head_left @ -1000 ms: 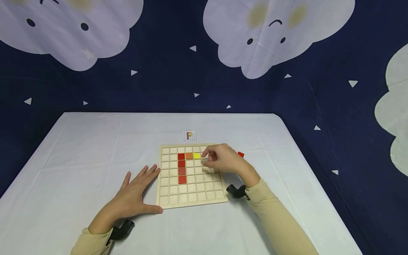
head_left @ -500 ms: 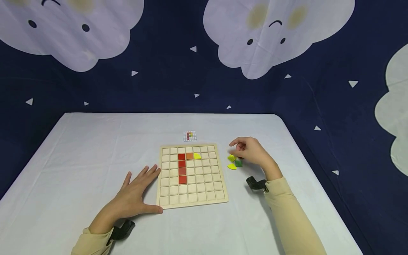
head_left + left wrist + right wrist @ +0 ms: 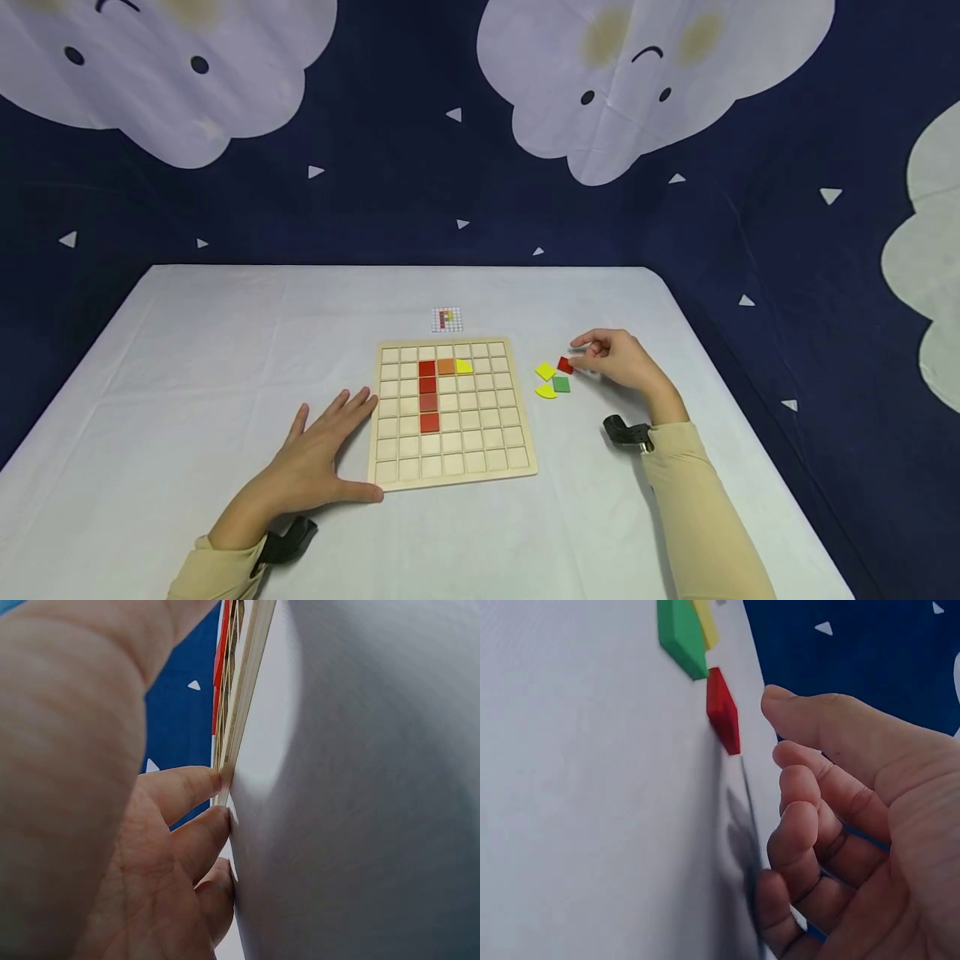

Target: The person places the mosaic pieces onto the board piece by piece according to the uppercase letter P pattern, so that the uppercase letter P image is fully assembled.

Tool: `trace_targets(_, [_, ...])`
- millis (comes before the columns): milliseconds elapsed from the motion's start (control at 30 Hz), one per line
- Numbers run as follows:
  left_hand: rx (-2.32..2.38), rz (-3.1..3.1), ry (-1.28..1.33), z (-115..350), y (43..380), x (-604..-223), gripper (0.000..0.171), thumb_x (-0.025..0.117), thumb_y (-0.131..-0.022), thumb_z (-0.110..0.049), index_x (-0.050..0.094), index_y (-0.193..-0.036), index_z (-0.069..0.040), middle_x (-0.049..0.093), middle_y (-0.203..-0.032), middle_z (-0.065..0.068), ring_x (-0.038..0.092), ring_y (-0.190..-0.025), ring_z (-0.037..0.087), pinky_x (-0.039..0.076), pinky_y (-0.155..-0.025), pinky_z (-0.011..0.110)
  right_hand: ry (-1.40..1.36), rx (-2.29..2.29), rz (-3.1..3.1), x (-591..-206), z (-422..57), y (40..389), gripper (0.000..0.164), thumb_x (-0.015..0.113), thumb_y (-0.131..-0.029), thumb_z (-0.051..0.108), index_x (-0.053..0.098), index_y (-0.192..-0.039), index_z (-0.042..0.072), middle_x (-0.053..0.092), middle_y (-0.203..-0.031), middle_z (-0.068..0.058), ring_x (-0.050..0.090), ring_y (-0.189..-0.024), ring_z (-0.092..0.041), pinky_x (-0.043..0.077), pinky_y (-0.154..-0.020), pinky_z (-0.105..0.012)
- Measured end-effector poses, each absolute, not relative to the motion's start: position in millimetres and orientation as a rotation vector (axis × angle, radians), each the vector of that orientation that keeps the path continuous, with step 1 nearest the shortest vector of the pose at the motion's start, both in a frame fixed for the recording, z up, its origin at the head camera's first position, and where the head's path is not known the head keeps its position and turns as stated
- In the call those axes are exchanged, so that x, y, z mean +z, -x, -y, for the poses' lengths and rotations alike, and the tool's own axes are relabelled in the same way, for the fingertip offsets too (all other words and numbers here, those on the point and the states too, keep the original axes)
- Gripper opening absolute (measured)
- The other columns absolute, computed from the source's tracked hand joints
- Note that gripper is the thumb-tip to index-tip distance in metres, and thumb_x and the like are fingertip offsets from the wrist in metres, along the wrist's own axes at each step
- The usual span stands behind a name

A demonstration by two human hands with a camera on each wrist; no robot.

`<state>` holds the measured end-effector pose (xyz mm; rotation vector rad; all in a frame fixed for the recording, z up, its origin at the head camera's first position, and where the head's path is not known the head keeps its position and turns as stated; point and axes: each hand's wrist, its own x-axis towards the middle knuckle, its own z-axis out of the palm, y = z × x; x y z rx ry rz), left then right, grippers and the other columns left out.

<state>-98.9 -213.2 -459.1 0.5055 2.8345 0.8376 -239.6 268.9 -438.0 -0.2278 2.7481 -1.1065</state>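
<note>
My left hand (image 3: 318, 458) lies with spread, straight fingers at the left edge of a wooden grid board (image 3: 480, 437). Its fingertips meet that edge in the left wrist view, and the thumb rests at the near left corner. A column of several red tiles (image 3: 427, 402) sits in the board's cells, with an orange tile (image 3: 446, 367) and a yellow quarter-round tile (image 3: 463, 367) beside its top. Right of the board, my right hand (image 3: 622, 362) holds nothing. Its fingers are loosely bent, thumb tip close by a loose red tile (image 3: 721, 711).
Beside the loose red tile lie a green square tile (image 3: 561, 384), a yellow square tile (image 3: 545, 372) and a second yellow quarter-round tile (image 3: 546, 392). A small printed pattern card (image 3: 446, 319) lies behind the board on the white tablecloth (image 3: 225, 350).
My right hand has moved right, from over the board's upper right to just beyond the loose tiles, uncovering them. The left hand and the board have stayed in place.
</note>
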Motion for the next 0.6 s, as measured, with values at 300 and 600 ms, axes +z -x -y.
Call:
trace_targets(300, [0.839,-2.835,-0.506,212.9,98.4,-458.3,0.132,0.096,-0.062,-0.069,0.039,-0.168,-0.016,0.033,-0.177,0.012,0.023,-0.164,0.046,0.002,-0.123,0.082,0.2,-1.124,-2.687,-447.3,-273.4,238.6,0.039,0.085,-0.092,0.024,0.075,-0.125,0.004,0.064,-0.086,-0.002,0.053,-0.073,-0.015,0.044,-0.062,-0.025])
trace_targets(600, [0.833,-2.845,-0.512,213.3,97.9,-458.3,0.131,0.095,-0.062,-0.069,0.039,-0.168,-0.015,0.033,-0.177,0.012,0.024,-0.164,0.047,0.003,-0.123,0.083,0.156,-1.155,-2.637,-449.4,-274.0,240.0,0.043,0.088,-0.089,0.024,0.075,-0.125,0.004,0.06,-0.086,-0.001,0.053,-0.077,-0.016,0.044,-0.068,-0.024])
